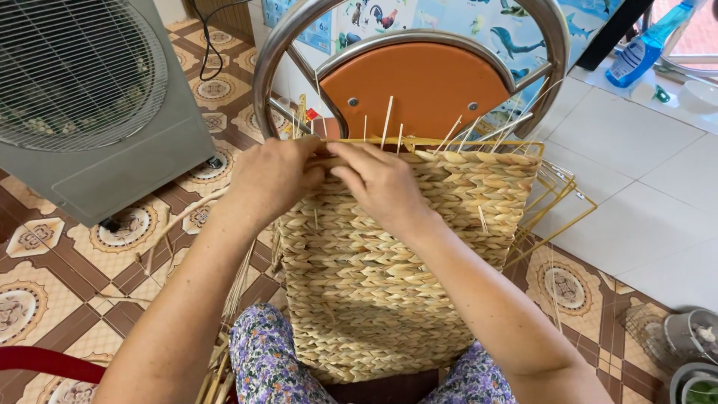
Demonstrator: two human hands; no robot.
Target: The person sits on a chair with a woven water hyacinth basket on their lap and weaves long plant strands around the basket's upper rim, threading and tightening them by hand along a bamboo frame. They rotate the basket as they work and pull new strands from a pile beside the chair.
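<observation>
Arms: bare from the elbow down, no sleeves in view
Left hand: no ring, no glove
Right hand: no ring, no glove
Legs: purple trousers with small floral print

My left hand hid its fingertips behind the basket rim; the fan and spray bottle ran off frame

The floor is laid with brown patterned tiles on the left and plain white tiles on the right. A grey fan stands at upper left. A metal-framed chair with an orange back faces a colourful animal poster. Daylight is bright.
</observation>
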